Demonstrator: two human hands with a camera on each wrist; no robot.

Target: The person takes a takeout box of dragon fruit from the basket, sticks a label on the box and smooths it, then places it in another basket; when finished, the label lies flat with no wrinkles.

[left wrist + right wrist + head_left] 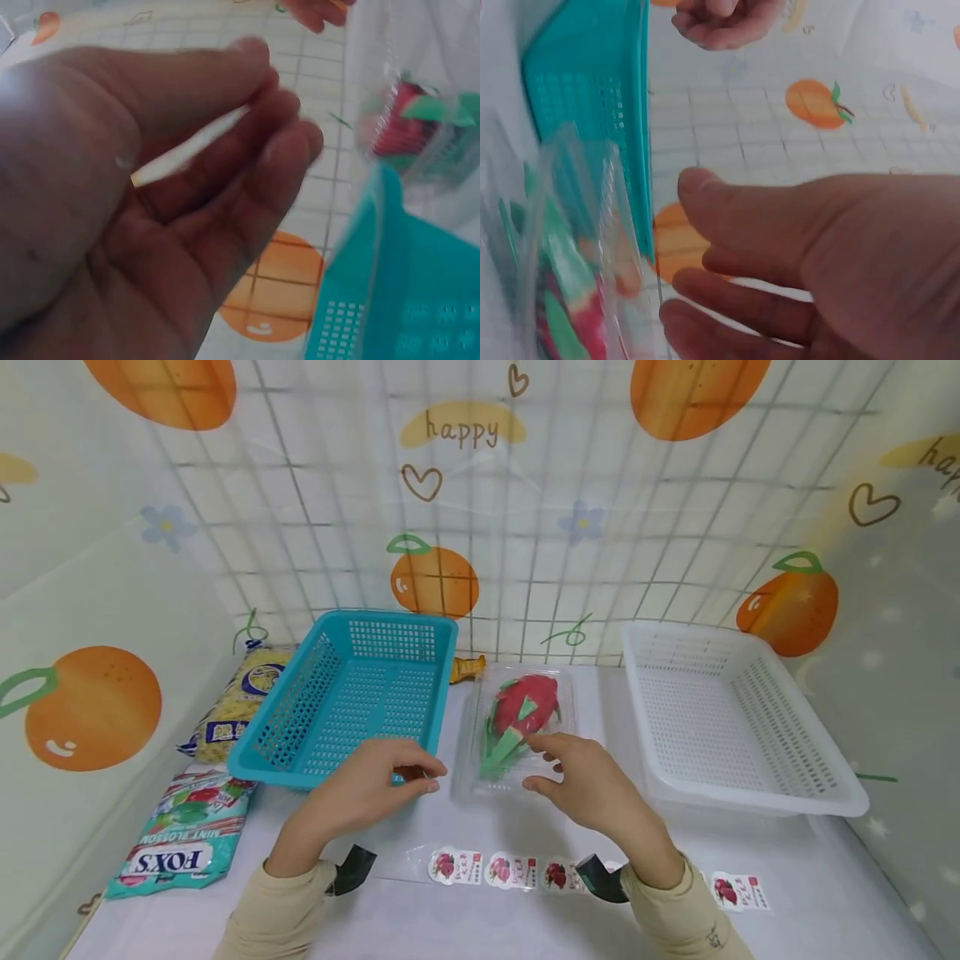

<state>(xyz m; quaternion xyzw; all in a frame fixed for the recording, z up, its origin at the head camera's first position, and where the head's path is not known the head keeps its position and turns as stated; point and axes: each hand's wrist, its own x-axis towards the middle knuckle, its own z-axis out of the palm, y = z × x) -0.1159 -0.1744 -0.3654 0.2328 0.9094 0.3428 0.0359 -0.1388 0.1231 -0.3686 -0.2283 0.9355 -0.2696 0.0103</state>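
A clear plastic box (566,706) stands in the middle of the table with a red dragon fruit (517,703) inside, its green tips showing. My right hand (592,781) hovers at the box's right front, fingers loosely bent and holding nothing; its fingertips overlap the box in the head view. To the left, my left hand (360,785) hangs over the front right corner of a teal basket (337,768), thumb and fingers relaxed and apart from the box. In the right wrist view the box (615,180) lies beyond the right fingertips.
A white basket (757,793) stands at the right. Left of the teal basket lie a bag of yellow food (240,693) and a teal candy bag (191,835). A strip of dragon fruit stickers (510,870) lies along the front. An orange item (468,669) shows behind.
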